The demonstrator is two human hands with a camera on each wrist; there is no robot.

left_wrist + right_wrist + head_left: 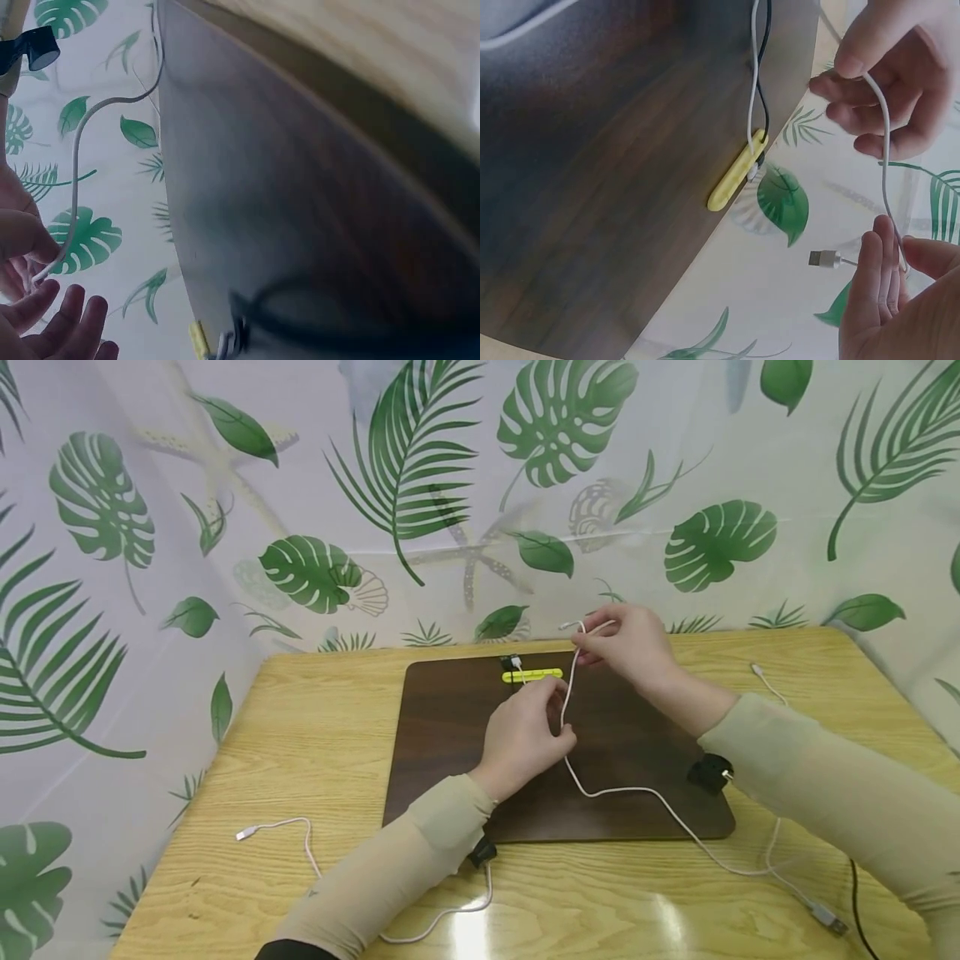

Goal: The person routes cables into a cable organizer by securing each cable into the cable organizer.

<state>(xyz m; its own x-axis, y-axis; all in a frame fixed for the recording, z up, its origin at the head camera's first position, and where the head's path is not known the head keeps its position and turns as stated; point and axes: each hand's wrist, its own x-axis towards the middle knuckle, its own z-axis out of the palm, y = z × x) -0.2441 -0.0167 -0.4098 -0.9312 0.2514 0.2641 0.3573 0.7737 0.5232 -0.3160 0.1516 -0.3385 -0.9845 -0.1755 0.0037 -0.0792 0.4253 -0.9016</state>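
Observation:
Both my hands hold a white USB cable (570, 689) above a dark brown board (630, 752). Near its USB plug (825, 259), my right hand (626, 643) pinches the cable between thumb and fingers. Lower along the same cable is my left hand (525, 731), the cable passing between its thumb and curved fingers. At the board's far edge sits a yellow cable holder (532, 676). A white cable and a black one run into one end of that holder, as the right wrist view shows.
Another white cable end (247, 832) lies on the table (315, 718) at left, beyond the left forearm. By the right forearm lie a black piece (708, 772), a USB plug (827, 918) and a thin white connector (756, 670). A leaf-print cloth (450, 560) hangs behind.

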